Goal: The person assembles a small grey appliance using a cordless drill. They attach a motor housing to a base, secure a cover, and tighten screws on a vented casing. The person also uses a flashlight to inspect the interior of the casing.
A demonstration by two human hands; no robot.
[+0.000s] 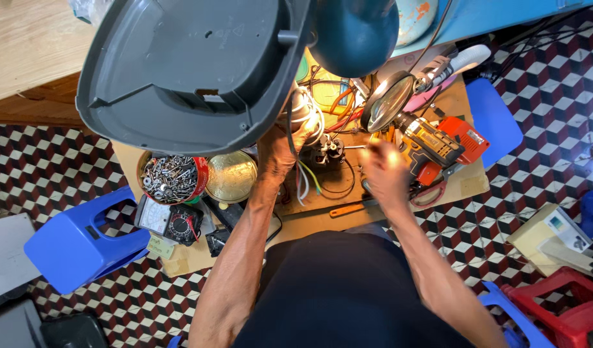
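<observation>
A: What lies nearest the person?

B: A dark shirt, and both forearms reaching out over a low surface (pixel 193 258). On the floor to the left stands a blue stool (pixel 77 241); to the right, a red crate (pixel 567 309).

A: And on the near edge of the surface?

B: A meter (pixel 164 219) at the left, an orange tool (pixel 348 209) near the middle.

A: The left hand?

B: The left hand (pixel 285 143) is raised against a bundle of wires (pixel 307 116) under the rim of a grey shell (pixel 187 71). The fingers curl around the wires, closed on them. More wires hang down beside the wrist.

A: The right hand?

B: The right hand (pixel 383 169) is blurred and brightly lit. It hovers just right of a small black part (pixel 327 153) that sits on the surface between the two hands. Whether its fingers are together or apart, one cannot tell.

A: What else sits there?

B: Left of the arm, a red tin of screws (pixel 171 177) and a gold lid (pixel 230 175) touching it. Right of the hand, a drill (pixel 438 145) lying on its side.

A: Farther out?

B: A magnifier (pixel 388 102) beyond the drill, and a blue lamp shade (pixel 354 32) above it, beside the grey shell.
</observation>
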